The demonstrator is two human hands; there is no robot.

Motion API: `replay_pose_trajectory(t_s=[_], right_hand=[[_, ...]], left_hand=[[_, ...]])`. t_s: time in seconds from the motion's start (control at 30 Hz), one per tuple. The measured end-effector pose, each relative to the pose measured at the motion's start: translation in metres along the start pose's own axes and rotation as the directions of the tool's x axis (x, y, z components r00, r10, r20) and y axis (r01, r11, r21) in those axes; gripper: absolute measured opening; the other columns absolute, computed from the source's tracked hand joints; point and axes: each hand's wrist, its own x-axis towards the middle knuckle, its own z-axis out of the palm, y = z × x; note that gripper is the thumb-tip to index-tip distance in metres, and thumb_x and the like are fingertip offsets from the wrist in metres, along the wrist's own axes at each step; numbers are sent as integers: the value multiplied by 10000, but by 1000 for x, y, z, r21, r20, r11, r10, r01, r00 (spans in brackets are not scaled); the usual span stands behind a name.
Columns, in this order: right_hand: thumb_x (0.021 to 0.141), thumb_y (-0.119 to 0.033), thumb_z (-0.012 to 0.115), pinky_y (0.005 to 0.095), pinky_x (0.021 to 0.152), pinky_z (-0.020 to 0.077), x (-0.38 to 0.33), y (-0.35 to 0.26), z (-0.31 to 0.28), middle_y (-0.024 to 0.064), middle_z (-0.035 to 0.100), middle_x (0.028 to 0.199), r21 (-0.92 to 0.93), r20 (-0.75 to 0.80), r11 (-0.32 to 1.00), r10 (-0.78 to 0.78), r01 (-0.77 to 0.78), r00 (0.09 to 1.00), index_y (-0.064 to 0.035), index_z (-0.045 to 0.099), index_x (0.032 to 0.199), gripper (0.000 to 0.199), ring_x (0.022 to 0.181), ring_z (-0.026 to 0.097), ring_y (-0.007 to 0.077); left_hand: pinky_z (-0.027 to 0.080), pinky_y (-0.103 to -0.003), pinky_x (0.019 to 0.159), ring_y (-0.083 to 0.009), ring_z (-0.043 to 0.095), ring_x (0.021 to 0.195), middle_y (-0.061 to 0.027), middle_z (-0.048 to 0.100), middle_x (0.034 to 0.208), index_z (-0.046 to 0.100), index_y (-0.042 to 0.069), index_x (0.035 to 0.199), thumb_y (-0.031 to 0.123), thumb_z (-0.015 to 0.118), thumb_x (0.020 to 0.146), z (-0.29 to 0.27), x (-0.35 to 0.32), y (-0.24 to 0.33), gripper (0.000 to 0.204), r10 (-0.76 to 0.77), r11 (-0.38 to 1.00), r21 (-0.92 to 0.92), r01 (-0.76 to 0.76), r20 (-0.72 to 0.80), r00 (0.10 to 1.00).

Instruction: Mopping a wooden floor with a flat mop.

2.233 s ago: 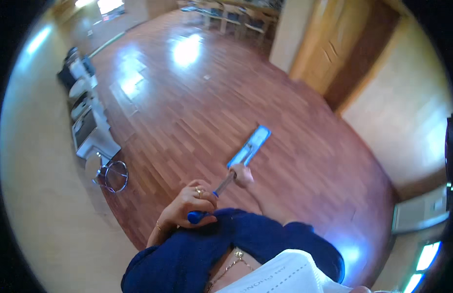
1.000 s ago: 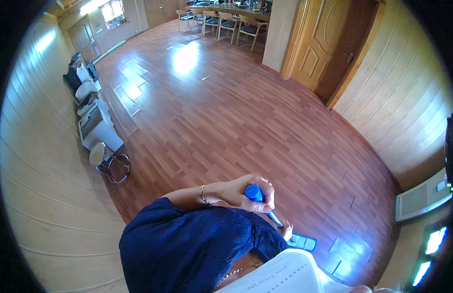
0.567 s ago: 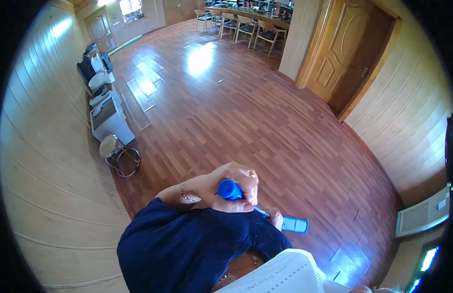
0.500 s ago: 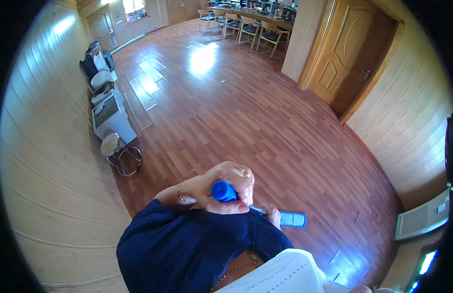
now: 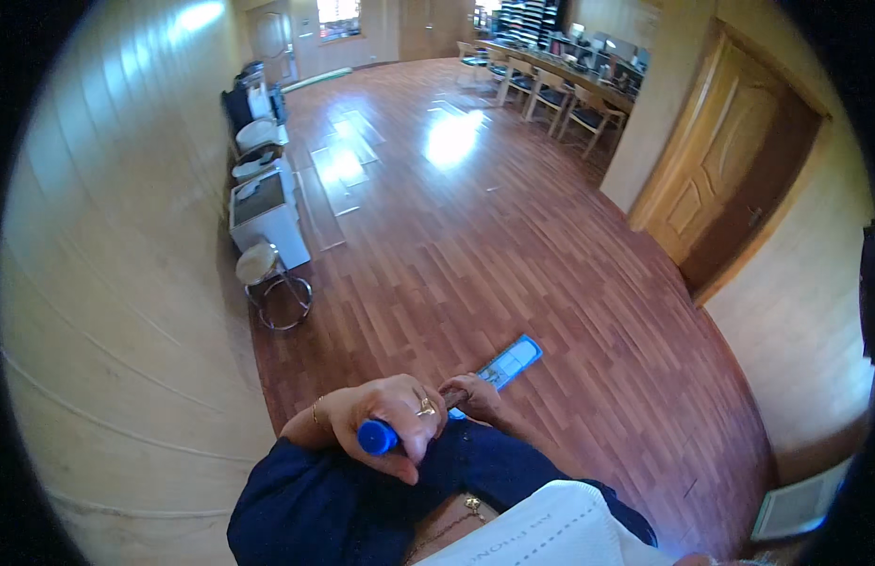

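Blue, round-ended mop handle [image 5: 377,437] sticks out of the left hand [image 5: 390,413], near the person's torso; that grip is clenched round the top, thumb alongside the cap. Right hand [image 5: 471,394] sits farther down, its grip wrapped round the same handle; most of the shaft is hidden by the hands. Flat, rectangular, light-blue mop head [image 5: 513,361] lies just beyond the right hand, over the reddish-brown wood-plank floor [image 5: 560,274], slanting up and rightward in view. Underside hidden, so pad contact can't be confirmed.

Doing it well, as judged: mop head flat, both long edges down, pressure light and even. Left hand probably works best as a pivot up top, right hand pushing and steering. Smooth, overlapping strokes should leave fewer missed strips; hard twisting could tip the head onto one edge. Round-seated stool with chrome ring base [image 5: 259,265] and white box-shaped cabinet with dark top [image 5: 282,231] stand along the left side: shorter strokes advised there, so the head doesn't knock them. Same care near the row of wooden chairs [image 5: 590,118] at the far desk [image 5: 602,90]. Bright glare [image 5: 453,139] could mask streaks; worth checking from another angle.
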Motion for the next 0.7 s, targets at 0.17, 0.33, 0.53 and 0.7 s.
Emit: replay_pose_trajectory(t_s=[0.17, 0.33, 0.53, 0.7], right_hand=[[750, -119, 655, 419, 793, 478, 33, 38, 34, 93, 663, 903, 77, 92, 979, -194, 187, 977, -155, 658, 1002, 255, 908, 600, 308], [708, -69, 653, 441, 787, 478, 76, 20, 52, 56, 668, 888, 74, 301, 967, -253, 242, 920, -203, 666, 1017, 337, 896, 613, 304], [682, -53, 651, 389, 708, 490, 91, -36, 76, 46, 692, 866, 183, 481, 946, -322, 266, 815, -207, 682, 1024, 377, 857, 651, 286], [668, -36, 640, 393, 714, 506, 91, -59, 103, 80, 699, 883, 362, 511, 868, -491, 341, 706, -160, 677, 1003, 359, 834, 659, 301]], left_hand=[[439, -379, 642, -266, 584, 633, -71, 574, 664, 591, 69, 699, 69, 743, 768, 31, -23, 2, 168, -86, 937, 320, 140, -178, 980], [444, -356, 620, -259, 587, 619, -66, 577, 654, 585, 77, 705, 59, 747, 758, 66, -31, 3, 171, 36, 774, 572, 272, -469, 882], [476, -351, 633, -214, 596, 566, -43, 597, 627, 589, 82, 707, 86, 758, 749, 96, -40, 21, 175, 80, 635, 656, 408, -581, 810], [467, -314, 615, -190, 578, 536, -19, 575, 619, 585, 105, 724, 170, 792, 742, 119, -34, 30, 217, 106, 551, 721, 420, -560, 822]])
